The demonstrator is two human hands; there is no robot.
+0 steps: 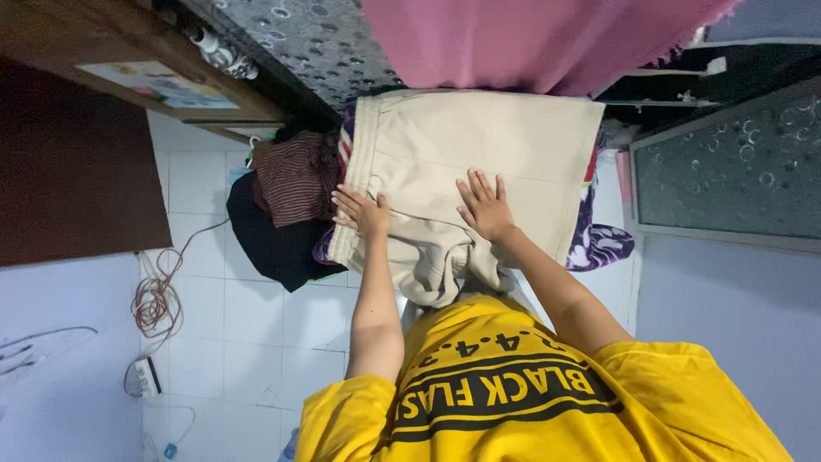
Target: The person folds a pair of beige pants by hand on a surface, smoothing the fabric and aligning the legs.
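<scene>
The beige garment (pixel 479 154) lies spread just below the pink cloth (pixel 530 38), with 2 palms pressing it flat: the left hand (pixel 361 211) at its waistband edge, fingers loosely apart, and the right hand (pixel 485 205) at its middle, fingers splayed.

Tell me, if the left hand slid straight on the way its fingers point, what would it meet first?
The left hand lies on the beige garment, fingers pointing off its edge. Just past that edge, it would probably meet the dark striped cloth first, though their heights are hard to judge.
</scene>
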